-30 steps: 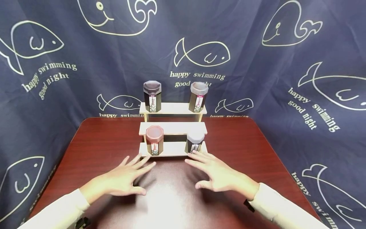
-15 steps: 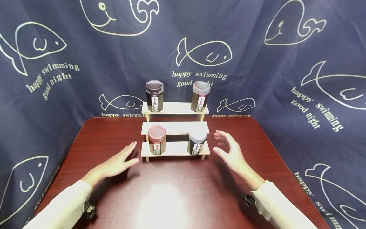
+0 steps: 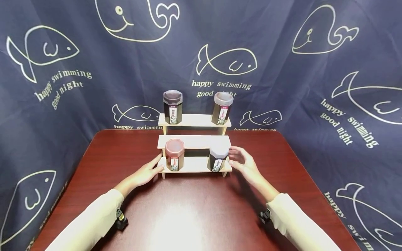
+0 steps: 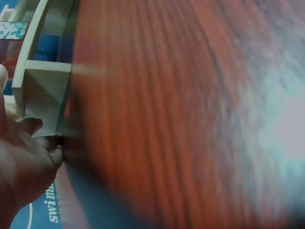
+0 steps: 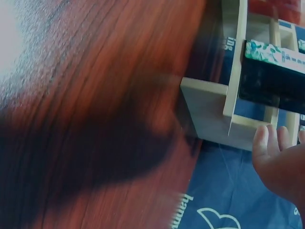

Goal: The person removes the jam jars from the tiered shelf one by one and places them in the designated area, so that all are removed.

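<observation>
A three-tier pale wooden rack (image 3: 193, 141) stands near the back of the table. Two dark jars with clear lids, the left jar (image 3: 172, 107) and the right jar (image 3: 222, 108), sit on its top tier. On the bottom tier are a red-lidded jar (image 3: 175, 155) at left and a white-lidded jar (image 3: 217, 158) at right. My left hand (image 3: 145, 174) is at the rack's left end, thumb by the bottom board, other fingers along the side. My right hand (image 3: 247, 166) is at the right end, fingers extended towards the side; contact there is unclear.
The dark red wooden table (image 3: 138, 216) has a bright glare patch in front. A blue curtain (image 3: 282, 83) with fish drawings hangs behind and at both sides. Black wrist devices, such as the left device (image 3: 121, 219), sit under the white sleeves.
My hands first spread apart from in front of the rack, then came in to its two ends. The rack and jars appear to keep their places while the head view shifts slightly.
</observation>
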### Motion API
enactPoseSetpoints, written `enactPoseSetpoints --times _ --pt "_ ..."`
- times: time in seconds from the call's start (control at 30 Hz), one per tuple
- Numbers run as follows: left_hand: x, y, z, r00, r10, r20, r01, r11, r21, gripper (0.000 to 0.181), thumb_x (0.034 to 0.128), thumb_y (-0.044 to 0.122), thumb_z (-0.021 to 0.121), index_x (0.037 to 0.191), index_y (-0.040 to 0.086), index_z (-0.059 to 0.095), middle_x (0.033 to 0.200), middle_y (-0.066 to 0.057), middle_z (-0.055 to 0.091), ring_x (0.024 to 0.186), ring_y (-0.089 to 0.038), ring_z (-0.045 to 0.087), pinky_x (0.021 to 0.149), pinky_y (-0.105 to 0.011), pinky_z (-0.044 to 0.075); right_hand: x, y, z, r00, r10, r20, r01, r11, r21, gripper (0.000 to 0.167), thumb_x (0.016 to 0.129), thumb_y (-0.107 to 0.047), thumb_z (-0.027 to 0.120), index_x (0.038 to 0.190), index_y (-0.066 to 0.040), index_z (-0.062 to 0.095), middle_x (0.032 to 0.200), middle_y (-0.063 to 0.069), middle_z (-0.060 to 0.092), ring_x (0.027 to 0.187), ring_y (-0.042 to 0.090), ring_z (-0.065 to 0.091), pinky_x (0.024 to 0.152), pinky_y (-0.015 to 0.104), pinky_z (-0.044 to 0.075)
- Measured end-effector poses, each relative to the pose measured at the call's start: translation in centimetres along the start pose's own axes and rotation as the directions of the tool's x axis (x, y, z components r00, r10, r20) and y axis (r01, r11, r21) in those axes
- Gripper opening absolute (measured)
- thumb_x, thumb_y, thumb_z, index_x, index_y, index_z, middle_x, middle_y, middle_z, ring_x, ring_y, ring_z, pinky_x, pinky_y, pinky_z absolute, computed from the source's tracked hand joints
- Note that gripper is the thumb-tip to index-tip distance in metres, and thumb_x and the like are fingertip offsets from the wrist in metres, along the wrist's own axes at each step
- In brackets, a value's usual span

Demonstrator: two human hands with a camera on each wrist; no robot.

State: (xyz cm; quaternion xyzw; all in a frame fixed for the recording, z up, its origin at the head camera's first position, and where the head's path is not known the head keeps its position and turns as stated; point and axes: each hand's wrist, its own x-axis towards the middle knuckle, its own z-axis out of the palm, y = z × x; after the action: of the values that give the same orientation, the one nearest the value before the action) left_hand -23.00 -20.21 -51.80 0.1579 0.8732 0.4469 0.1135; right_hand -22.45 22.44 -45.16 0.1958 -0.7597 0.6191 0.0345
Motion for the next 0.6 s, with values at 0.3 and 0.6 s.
enactPoseSetpoints --times 0.3,0.6 --pt "0.7 -0.6 1.1 0.997 0.063 -0.047 -0.065 0.996 -0.063 0.075 0.1054 0.031 0.054 0.163 0.011 0.011 0.11 -0.022 0.061 0.07 -0.021 0.06 0.102 -0.051 0.036 0.2 0.1 1.1 0.997 0.071 -0.012 -0.071 0.997 0.017 0.053 0.088 0.006 0.066 0.138 0.01 0.048 0.129 0.029 0.055 0.115 0.028 0.059 0.09 0.021 0.049" --pt "0.6 -0.6 1.6 0.995 0.04 -0.091 -0.039 0.999 0.016 0.076 0.1041 0.035 0.055 0.163 0.012 0.013 0.065 -0.005 0.058 0.107 -0.04 0.058 0.113 -0.063 0.021 0.2 0.8 1.9 0.995 0.093 -0.029 -0.095 0.994 -0.056 0.057 0.086 0.007 0.068 0.139 0.01 0.046 0.126 0.028 0.056 0.114 0.031 0.061 0.094 0.03 0.051"
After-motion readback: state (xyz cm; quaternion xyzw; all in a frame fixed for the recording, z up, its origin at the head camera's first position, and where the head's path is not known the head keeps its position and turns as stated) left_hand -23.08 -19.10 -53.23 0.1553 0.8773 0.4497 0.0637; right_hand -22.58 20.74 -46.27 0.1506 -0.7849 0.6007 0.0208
